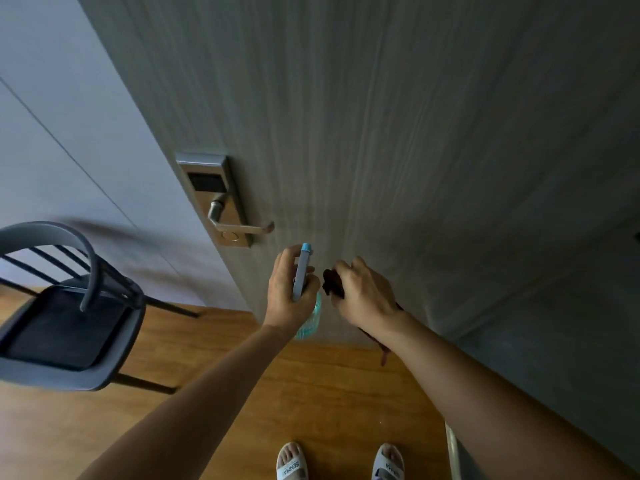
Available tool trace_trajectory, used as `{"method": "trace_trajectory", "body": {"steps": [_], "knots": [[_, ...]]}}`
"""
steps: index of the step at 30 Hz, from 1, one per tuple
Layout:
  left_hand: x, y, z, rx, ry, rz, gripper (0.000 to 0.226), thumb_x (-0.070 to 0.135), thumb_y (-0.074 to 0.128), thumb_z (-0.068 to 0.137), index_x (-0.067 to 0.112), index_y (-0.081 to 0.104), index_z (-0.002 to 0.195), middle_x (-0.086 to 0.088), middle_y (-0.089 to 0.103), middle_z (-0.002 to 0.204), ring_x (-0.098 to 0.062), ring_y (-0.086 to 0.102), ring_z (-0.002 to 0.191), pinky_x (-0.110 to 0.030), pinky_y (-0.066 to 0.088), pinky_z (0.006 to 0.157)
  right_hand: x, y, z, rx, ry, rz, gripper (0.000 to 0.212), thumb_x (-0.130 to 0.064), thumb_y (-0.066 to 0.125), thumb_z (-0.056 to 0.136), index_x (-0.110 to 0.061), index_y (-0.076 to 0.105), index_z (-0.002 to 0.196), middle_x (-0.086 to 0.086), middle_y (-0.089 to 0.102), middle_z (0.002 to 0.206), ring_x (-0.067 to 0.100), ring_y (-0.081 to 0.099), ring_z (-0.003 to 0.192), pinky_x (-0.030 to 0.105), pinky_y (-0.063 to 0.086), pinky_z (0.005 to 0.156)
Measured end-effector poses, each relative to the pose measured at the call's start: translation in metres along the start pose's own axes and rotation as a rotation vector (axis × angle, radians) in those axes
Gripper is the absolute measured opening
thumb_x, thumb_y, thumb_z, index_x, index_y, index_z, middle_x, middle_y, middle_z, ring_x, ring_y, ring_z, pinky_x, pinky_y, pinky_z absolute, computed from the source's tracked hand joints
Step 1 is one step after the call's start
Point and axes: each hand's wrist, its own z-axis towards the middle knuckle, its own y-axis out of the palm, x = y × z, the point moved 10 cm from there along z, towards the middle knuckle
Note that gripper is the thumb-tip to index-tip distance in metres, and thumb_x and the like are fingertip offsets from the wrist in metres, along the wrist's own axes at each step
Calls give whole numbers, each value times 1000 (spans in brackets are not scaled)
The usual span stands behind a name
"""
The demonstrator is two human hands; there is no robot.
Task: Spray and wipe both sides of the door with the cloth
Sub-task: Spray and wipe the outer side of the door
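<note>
A grey wood-grain door (398, 133) fills the upper middle and right of the head view. Its silver lock plate and lever handle (227, 209) sit near its left edge. My left hand (289, 289) grips a spray bottle (302, 271) with a grey head and a blue nozzle that points at the door just below the handle. The bottle's pale blue body shows under my palm. Just to the right, my right hand (363, 292) holds a dark cloth (333, 284) close to the door. A strip of the cloth hangs down under my wrist.
A dark grey chair (69, 323) with a curved back stands at the left on the wooden floor (311, 393). A pale wall (62, 133) lies left of the door. My sandalled feet (341, 464) are at the bottom edge.
</note>
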Motion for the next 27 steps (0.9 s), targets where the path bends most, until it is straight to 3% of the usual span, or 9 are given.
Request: {"method": "trace_trajectory", "body": {"steps": [5, 11, 17, 21, 27], "knots": [[-4, -20, -5, 0, 26, 18, 43, -5, 65, 93, 17, 53, 129, -7, 60, 120, -16, 68, 108, -25, 59, 95, -22, 5, 2, 0, 26, 0, 35, -32, 72, 96, -17, 58, 123, 8, 56, 112, 27, 66, 89, 32, 45, 63], [-12, -39, -15, -25, 63, 63, 44, -1, 67, 91, 20, 53, 128, -3, 60, 117, -15, 65, 108, -28, 58, 94, -49, 14, -1, 10, 49, 26, 26, -35, 63, 102, -17, 58, 120, 0, 45, 99, 19, 47, 71, 28, 36, 60], [-17, -51, -19, -32, 48, 69, 47, 1, 69, 90, 27, 52, 126, 1, 59, 118, -15, 63, 109, -29, 57, 94, -63, 20, -1, 1, 63, 77, 24, -37, 61, 103, -18, 57, 118, -1, 45, 98, 15, 46, 69, 23, 28, 52], [-16, -60, -20, -2, 56, 78, 41, 5, 68, 90, 21, 55, 125, 0, 61, 114, -16, 64, 106, -23, 56, 90, -69, 21, 4, 5, 54, 108, 24, -38, 63, 102, -19, 57, 116, 0, 49, 101, 16, 49, 74, 27, 38, 62], [-14, -101, -25, 137, 0, 62, 41, 11, 64, 85, 21, 58, 124, 0, 64, 113, -16, 65, 108, -31, 55, 94, -103, 27, 19, -61, -35, 153, 29, -38, 65, 100, -20, 58, 121, 3, 57, 113, 15, 59, 85, 26, 47, 68]]}}
